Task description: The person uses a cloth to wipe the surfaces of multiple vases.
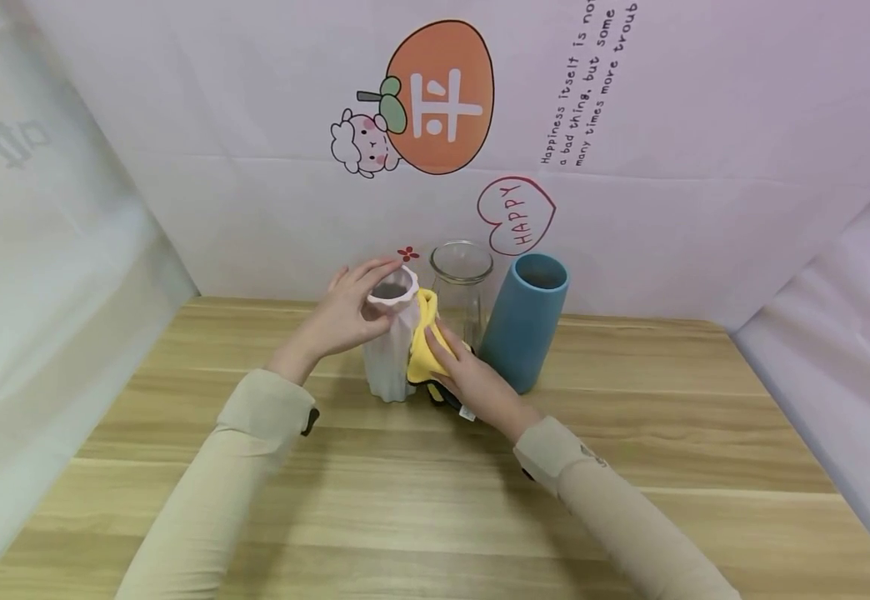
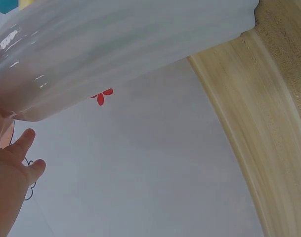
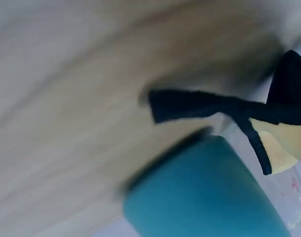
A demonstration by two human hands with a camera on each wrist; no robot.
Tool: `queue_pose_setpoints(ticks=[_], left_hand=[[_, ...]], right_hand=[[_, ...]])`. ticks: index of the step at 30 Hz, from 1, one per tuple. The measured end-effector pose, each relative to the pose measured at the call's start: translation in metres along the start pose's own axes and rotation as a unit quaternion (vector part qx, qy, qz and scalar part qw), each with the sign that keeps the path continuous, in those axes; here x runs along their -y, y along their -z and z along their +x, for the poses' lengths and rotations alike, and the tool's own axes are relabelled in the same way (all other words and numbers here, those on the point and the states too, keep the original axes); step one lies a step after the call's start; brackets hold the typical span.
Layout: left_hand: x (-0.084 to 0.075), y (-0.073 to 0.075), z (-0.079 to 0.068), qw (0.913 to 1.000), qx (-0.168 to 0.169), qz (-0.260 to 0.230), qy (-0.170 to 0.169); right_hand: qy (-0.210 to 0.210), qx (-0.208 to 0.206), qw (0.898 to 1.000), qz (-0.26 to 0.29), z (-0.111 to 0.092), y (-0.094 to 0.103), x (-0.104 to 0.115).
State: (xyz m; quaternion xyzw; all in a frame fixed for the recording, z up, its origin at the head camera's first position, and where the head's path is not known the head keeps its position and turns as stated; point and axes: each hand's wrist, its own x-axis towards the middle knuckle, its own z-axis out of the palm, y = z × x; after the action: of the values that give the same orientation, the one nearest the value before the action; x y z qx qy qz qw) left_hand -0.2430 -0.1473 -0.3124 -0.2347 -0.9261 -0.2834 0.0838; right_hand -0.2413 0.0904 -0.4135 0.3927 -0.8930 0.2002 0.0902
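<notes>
A white ribbed vase with a scalloped rim stands on the wooden table; its glossy side fills the top of the left wrist view. My left hand grips this vase near its rim, thumb on the near side and fingers at the far side. In my right hand is a yellow cloth with dark edging, pressed against the vase's right side. The cloth's dark edge hangs loose in the right wrist view.
Behind the cloth stands a clear glass vase. A tall blue vase is just right of my right hand. The wooden table meets a printed white backdrop behind the vases, with fabric walls at both sides.
</notes>
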Motion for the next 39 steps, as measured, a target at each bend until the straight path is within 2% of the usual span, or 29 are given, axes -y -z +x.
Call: queue_pose_setpoints(ticks=[4,9,12,17,20,24,32,36,39], left_hand=[[0.0,0.001,0.0,1.0,-0.001,-0.007,0.001],[-0.002,0.001,0.0,0.9999,-0.005,-0.013,0.009],[-0.002,0.0,0.0,0.9995,-0.016,-0.008,0.025],[-0.003,-0.004,-0.002,0.9974,-0.034,-0.004,0.063],[-0.003,-0.004,-0.002,0.9975,-0.041,0.002,0.057],[-0.003,-0.003,-0.002,0.9982,-0.041,0.018,0.039],[-0.003,0.001,-0.001,0.9991,0.002,0.028,0.032],[-0.004,0.004,0.0,0.9987,0.018,0.038,0.028],[-0.005,0.007,0.002,0.9971,0.024,0.069,0.02]], right_hand=[[-0.004,0.063,0.998,-0.006,-0.009,-0.005,-0.006],[-0.021,0.13,0.991,0.013,-0.014,-0.007,-0.01],[-0.029,0.147,0.989,0.013,-0.015,-0.007,-0.011],[-0.02,0.139,0.99,0.015,-0.015,-0.007,-0.01],[-0.012,0.115,0.993,0.014,-0.016,-0.006,-0.01],[-0.016,0.051,0.998,0.024,-0.012,-0.002,-0.008],[-0.036,-0.067,0.993,0.087,0.011,0.024,0.009],[-0.035,-0.097,0.989,0.102,0.023,0.037,0.019],[-0.038,-0.101,0.988,0.115,0.031,0.041,0.024]])
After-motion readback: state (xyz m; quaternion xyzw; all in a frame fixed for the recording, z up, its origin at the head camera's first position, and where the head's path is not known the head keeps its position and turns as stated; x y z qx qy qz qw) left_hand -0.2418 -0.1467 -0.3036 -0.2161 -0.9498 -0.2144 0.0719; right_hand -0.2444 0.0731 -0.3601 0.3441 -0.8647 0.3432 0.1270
